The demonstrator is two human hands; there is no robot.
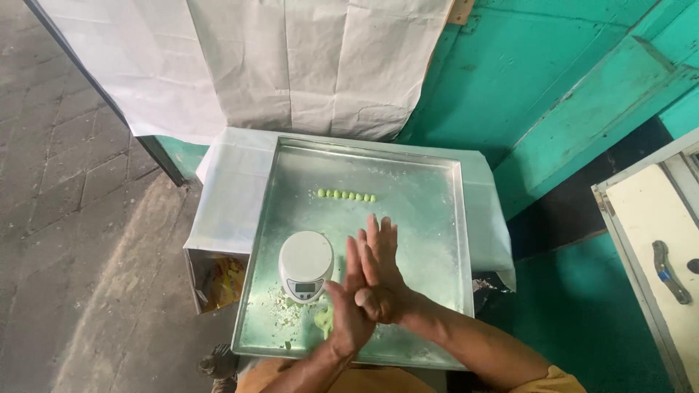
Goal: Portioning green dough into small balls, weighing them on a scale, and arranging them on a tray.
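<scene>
Left hand (348, 309) and right hand (380, 273) press flat together, palm on palm, over the metal tray (437, 218) — whatever lies between is hidden. Small pale-green dough balls (346, 195) sit in a row beyond — near a white scale (306, 266).

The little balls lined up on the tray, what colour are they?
Light green; the little balls show best in the head view.

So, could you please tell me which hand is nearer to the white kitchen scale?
Left. The left hand lies just right of the white kitchen scale, almost touching it; the right hand is pressed against the left hand's far side.
</scene>
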